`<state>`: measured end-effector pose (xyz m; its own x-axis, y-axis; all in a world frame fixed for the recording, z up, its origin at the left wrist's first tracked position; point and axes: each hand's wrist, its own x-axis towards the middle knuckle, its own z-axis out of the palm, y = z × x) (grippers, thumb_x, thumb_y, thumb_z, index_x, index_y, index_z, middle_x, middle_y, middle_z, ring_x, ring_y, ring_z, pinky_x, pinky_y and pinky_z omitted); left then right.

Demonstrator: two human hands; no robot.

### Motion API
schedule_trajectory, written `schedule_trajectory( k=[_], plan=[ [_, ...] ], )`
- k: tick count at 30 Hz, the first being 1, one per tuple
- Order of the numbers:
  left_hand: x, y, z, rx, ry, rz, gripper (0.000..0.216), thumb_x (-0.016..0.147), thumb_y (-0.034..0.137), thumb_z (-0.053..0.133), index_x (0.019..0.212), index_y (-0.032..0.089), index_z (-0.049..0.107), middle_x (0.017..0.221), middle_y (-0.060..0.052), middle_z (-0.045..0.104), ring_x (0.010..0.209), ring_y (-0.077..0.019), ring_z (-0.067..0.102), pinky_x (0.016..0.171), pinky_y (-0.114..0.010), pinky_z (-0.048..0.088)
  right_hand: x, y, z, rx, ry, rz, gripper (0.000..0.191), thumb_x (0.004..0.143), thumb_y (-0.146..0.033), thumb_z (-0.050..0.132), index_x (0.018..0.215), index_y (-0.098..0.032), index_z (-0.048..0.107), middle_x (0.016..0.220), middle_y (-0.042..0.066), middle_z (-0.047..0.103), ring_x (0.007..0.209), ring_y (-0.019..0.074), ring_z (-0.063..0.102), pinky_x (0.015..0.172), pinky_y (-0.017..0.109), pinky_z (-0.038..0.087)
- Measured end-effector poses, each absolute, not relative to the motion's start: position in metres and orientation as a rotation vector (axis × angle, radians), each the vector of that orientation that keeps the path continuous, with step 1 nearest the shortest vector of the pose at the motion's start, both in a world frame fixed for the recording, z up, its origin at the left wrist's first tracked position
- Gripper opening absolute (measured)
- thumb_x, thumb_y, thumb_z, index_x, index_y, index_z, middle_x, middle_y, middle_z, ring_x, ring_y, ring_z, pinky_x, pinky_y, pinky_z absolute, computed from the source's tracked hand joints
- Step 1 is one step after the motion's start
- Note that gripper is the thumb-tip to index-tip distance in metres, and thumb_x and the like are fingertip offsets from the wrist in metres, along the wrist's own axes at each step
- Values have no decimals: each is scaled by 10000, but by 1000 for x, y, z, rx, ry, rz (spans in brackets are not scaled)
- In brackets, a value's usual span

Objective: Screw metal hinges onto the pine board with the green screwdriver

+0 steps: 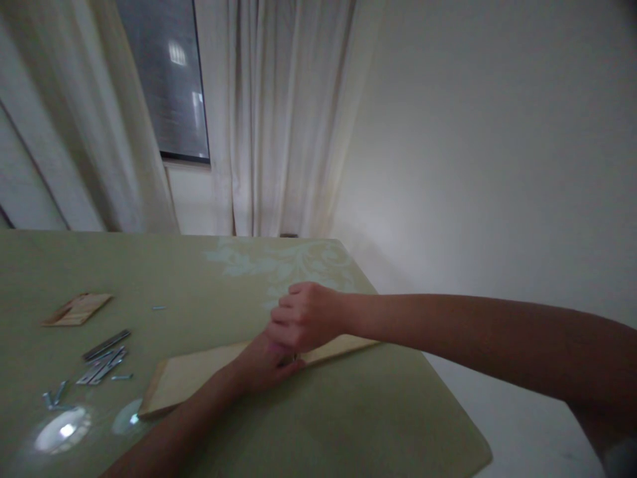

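A long pale wooden board (189, 375) lies flat on the green table (348, 425). My left hand (263, 365) rests on the board near its middle, fingers curled; what they hold is hidden. My right hand (303, 315) comes in from the right and sits just above the left hand, fingers closed in a loose fist over the same spot on the board. What they pinch is hidden.
A small wooden piece (77, 309) lies at the left. Several metal brackets and screws (102, 365) lie in front of it, and a single screw (158, 307) lies further back. White curtains (279, 113) and a dark window (166, 79) stand behind the table. The table's edge runs at the right.
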<state>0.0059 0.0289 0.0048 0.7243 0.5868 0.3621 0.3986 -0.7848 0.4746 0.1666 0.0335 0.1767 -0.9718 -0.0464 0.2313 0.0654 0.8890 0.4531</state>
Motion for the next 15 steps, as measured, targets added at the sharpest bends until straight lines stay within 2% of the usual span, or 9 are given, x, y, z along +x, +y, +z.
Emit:
schedule_trajectory(
  k=[2,4,7,9,11,15],
  plan=[
    [6,27,8,2609,775,658,323,1036,463,538,968,213,731,895,-68,744,880,-257,677,889,-382,530,168,38,173,-408,-2659,-622,362,1055,-417,556,801,-189,678,703,15,703,613,162,605,603,331,360],
    [6,27,11,2658,761,626,304,1040,451,542,1090,213,725,1081,-94,759,1023,-287,686,994,-430,506,168,36,168,-675,-2501,-411,303,1035,-420,596,865,-186,685,699,2,706,637,148,620,675,316,397],
    [6,28,10,2676,737,642,288,1050,433,538,1139,224,717,1206,-107,744,1164,-304,661,1107,-483,451,163,18,156,-879,-2151,106,237,1027,-412,612,933,-206,682,678,-34,675,625,114,611,725,272,447],
    [7,30,9,2669,734,629,285,1045,442,554,1144,233,719,1265,-108,732,1221,-314,643,1155,-510,416,156,3,147,-929,-1824,479,272,1046,-448,579,935,-214,663,666,-40,644,589,107,601,642,237,462],
    [7,30,8,2664,747,616,303,1032,454,576,1185,231,713,1328,-114,713,1285,-335,612,1191,-521,382,147,-11,138,-922,-1570,750,341,1059,-497,552,893,-214,645,624,-44,608,536,107,576,562,225,457],
    [7,27,10,2617,774,611,291,1001,399,602,1195,208,706,1321,-112,718,1281,-335,613,1199,-467,374,143,-22,128,-897,-1391,859,521,1043,-524,581,629,-214,518,481,-64,481,428,82,455,491,224,396]
  ],
)
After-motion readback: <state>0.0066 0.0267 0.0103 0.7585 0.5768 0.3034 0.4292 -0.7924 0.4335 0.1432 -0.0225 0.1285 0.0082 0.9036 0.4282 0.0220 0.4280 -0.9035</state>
